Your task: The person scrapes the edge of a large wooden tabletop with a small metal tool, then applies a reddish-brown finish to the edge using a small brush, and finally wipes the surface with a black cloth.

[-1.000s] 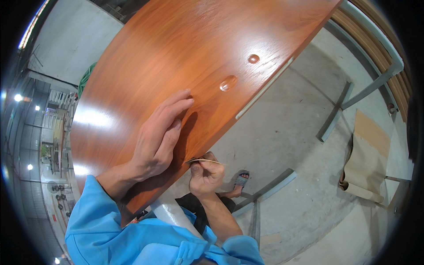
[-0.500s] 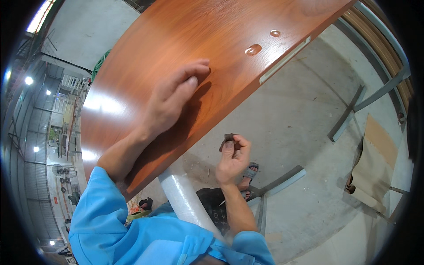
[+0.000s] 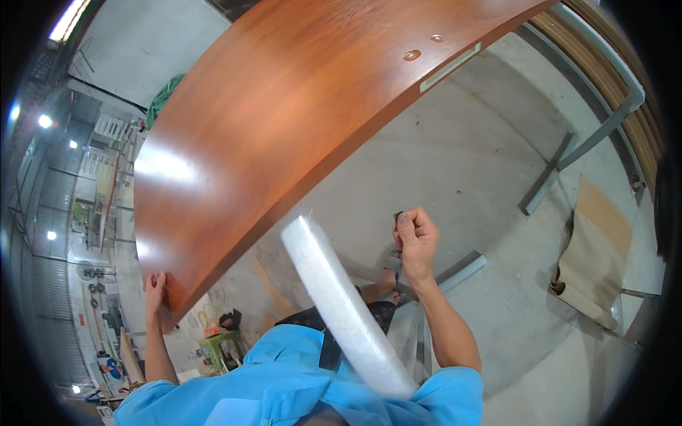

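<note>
Your left hand (image 3: pixel 155 292) has slid off panel face since 0.5 s ago; fingers now clamped on lower corner of reddish wood panel (image 3: pixel 284 135). Panel sits above and right of those fingers, tilted. Your right hand (image 3: pixel 415 238) moved clear of panel edge, fingers clenched on small dark object (image 3: pixel 398 215), kind unclear. White film roll (image 3: pixel 341 305) lies between both hands, leaning against your chest. Judgement: panel support now 1-handed, grip shifted to corner.
</note>
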A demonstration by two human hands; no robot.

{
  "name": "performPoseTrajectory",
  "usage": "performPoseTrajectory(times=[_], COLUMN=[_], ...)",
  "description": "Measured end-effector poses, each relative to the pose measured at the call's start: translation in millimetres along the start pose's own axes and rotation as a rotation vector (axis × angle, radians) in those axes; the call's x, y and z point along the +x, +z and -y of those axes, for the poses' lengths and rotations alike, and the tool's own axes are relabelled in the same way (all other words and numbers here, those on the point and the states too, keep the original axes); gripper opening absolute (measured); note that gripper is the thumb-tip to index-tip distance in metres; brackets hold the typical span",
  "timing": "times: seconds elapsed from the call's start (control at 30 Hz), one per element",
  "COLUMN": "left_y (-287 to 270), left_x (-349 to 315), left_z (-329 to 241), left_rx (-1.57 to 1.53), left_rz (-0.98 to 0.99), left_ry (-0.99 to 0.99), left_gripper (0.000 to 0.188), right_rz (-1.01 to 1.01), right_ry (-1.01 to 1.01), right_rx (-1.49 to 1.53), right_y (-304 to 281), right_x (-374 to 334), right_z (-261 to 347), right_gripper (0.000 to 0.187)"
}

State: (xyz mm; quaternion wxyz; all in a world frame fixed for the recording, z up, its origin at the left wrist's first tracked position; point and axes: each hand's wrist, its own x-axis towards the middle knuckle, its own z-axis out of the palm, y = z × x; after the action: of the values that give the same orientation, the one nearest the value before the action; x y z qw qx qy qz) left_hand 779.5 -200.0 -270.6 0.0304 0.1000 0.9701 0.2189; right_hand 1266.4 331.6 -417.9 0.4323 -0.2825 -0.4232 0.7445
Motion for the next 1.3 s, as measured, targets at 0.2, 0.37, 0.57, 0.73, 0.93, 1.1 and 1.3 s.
performPoseTrajectory(times=[0.2, 0.37, 0.57, 0.73, 0.93, 1.1, 1.3], left_y=[-31, -48, -43, -36, -8, 2, 1], left_x=[-27, -65, -67, -117, -229, -335, -424], left_z=[48, 66, 91, 97, 92, 51, 10], left_rx=[-0.163, -0.588, -0.527, -0.518, -0.657, -0.790, -0.956], left_rz=[-0.021, 0.044, 0.175, 0.305, 0.299, 0.340, 0.416], left_ry=[-0.163, -0.676, -0.536, -0.439, -0.383, -0.355, -0.408], left_gripper=[0.087, 0.094, 0.103, 0.102, 0.092, 0.088, 0.079], right_rz=[0.133, 0.219, 0.110, -0.099, -0.199, -0.322, -0.474], right_ry=[0.235, 0.084, 0.129, -0.073, -0.174, -0.161, -0.276], right_rx=[-0.177, -0.550, -0.498, -0.512, -0.523, -0.495, -0.554], right_y=[-15, -20, -13, -13, -14, -21, -44], right_x=[-114, -198, -233, -230, -232, -232, -230], right_z=[57, 106, 117, 104, 114, 117, 101], right_gripper=[0.012, 0.007, 0.010, 0.013, 0.016, 0.019, 0.017])
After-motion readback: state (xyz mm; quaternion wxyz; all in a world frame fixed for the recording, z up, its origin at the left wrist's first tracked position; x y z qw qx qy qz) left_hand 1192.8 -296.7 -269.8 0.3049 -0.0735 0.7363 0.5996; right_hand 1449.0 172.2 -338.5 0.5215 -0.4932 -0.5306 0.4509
